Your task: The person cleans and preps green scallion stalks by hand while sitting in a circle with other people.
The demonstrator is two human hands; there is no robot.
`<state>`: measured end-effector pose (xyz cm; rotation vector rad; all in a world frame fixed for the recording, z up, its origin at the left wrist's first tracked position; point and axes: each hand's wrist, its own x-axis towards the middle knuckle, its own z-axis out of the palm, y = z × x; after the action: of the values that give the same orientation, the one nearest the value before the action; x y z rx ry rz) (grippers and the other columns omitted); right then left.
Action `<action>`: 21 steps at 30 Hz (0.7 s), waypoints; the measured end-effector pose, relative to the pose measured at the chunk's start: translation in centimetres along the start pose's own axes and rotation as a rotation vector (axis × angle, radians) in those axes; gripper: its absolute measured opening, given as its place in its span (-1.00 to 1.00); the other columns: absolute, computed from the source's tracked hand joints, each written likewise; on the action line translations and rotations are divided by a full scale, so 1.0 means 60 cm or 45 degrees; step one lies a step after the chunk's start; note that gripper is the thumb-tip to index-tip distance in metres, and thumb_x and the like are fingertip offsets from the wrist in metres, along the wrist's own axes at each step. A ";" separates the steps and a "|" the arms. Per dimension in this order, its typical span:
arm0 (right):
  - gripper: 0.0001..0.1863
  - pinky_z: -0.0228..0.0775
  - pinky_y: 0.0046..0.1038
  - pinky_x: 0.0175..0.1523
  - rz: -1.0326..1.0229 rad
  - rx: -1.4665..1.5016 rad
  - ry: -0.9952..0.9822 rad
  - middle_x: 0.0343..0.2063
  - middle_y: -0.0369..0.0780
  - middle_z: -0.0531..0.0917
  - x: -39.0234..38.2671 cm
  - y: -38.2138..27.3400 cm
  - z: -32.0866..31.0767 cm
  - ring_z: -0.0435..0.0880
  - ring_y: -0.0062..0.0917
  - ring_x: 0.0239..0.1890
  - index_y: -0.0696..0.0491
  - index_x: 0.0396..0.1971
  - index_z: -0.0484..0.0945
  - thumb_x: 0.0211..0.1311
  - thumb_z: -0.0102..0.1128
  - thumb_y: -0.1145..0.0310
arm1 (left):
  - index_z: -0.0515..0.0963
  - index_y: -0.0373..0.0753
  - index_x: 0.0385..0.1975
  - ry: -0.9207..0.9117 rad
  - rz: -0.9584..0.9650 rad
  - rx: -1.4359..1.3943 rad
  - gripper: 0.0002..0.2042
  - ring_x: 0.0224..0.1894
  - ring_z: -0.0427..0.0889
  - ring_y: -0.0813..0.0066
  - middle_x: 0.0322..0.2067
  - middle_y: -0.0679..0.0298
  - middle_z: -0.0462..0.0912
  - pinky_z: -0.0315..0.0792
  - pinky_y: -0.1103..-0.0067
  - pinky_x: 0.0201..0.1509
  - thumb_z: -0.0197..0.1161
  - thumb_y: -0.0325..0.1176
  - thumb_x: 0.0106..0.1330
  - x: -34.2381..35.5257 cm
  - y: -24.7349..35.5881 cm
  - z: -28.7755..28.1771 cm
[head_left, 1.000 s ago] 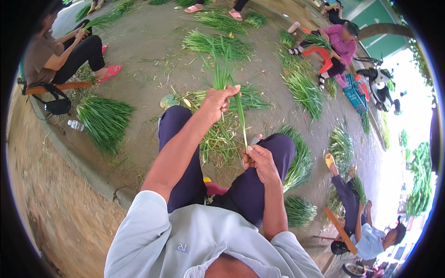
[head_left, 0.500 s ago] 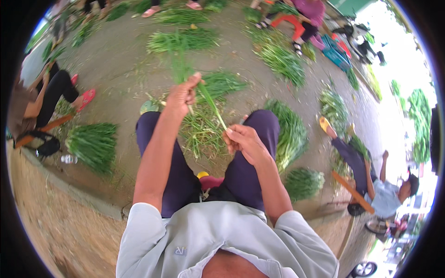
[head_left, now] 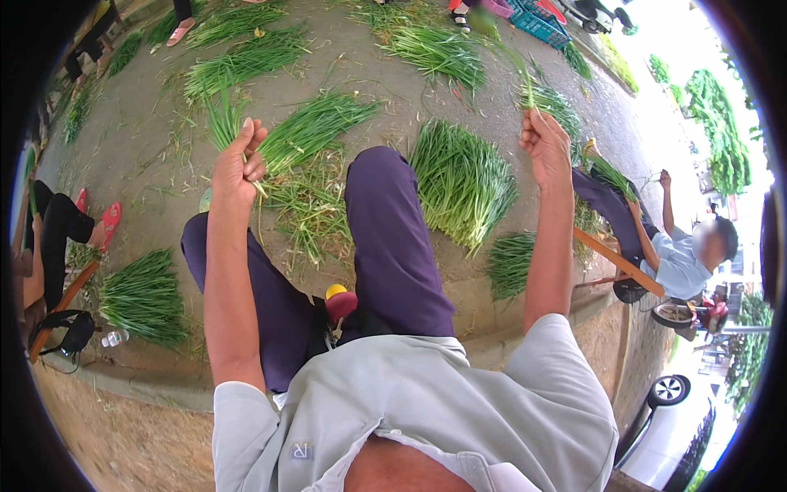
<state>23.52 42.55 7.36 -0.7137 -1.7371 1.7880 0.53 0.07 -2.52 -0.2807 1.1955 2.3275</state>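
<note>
My left hand (head_left: 238, 162) is closed around a small bunch of green onions (head_left: 223, 121), tips pointing away and pale ends showing below the fist. Off to the right, my right hand (head_left: 545, 146) is raised and closed on a few thin green onion stalks (head_left: 529, 97) that trail outward, blurred toward their tips. Just beyond my left hand lies a pile of green onions (head_left: 316, 123). Yellowish scraps of peeled leaves and stems (head_left: 311, 209) cover the ground between my knees. A large, thick pile of green onions (head_left: 463, 184) rests beside my right knee.
More bundles lie at far left (head_left: 246, 61), far right (head_left: 434, 53) and near left (head_left: 145, 297). A person in a light blue shirt (head_left: 684, 254) sits at right, another person's leg (head_left: 61, 230) shows at left. A blue crate (head_left: 537, 23) stands at the back. Behind me runs a curb (head_left: 147, 389).
My hands have moved from close together to wide apart, the right swinging outward with stalks in it. The left still holds its bunch. My view and body have turned to the right.
</note>
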 end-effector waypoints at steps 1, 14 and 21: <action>-0.81 0.44 -0.59 -0.43 0.000 0.015 0.080 -0.56 -0.36 0.59 0.015 0.022 -0.022 0.52 -0.70 -0.58 0.10 -0.36 0.59 0.36 0.20 0.29 | 0.61 -0.20 -0.21 -0.006 0.002 0.004 -0.74 -0.76 0.12 0.79 -0.35 0.35 0.66 0.01 0.74 -0.70 0.43 -0.19 0.24 -0.001 0.000 -0.001; -0.75 0.48 -0.47 -0.53 0.919 -0.164 0.503 -0.66 -0.26 0.55 -0.030 0.458 -0.229 0.48 -0.57 -0.69 0.08 -0.56 0.53 0.31 0.25 0.33 | 0.63 -0.21 -0.17 0.028 -0.032 0.167 -0.73 -0.75 0.11 0.80 -0.39 0.40 0.65 -0.02 0.73 -0.70 0.40 -0.19 0.27 0.004 -0.008 -0.006; -0.73 0.43 -0.44 -0.63 1.066 -0.435 0.562 -0.63 -0.19 0.57 -0.071 0.461 -0.200 0.46 -0.58 -0.72 0.15 -0.53 0.48 0.30 0.26 0.33 | 0.64 -0.22 -0.19 0.042 -0.039 0.214 -0.74 -0.75 0.13 0.78 -0.42 0.40 0.62 0.00 0.74 -0.70 0.41 -0.19 0.26 0.001 -0.012 0.010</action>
<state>34.47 47.54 -20.62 -2.0402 -1.5402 1.5962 0.89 0.92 -2.72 -0.2771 1.3835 2.1882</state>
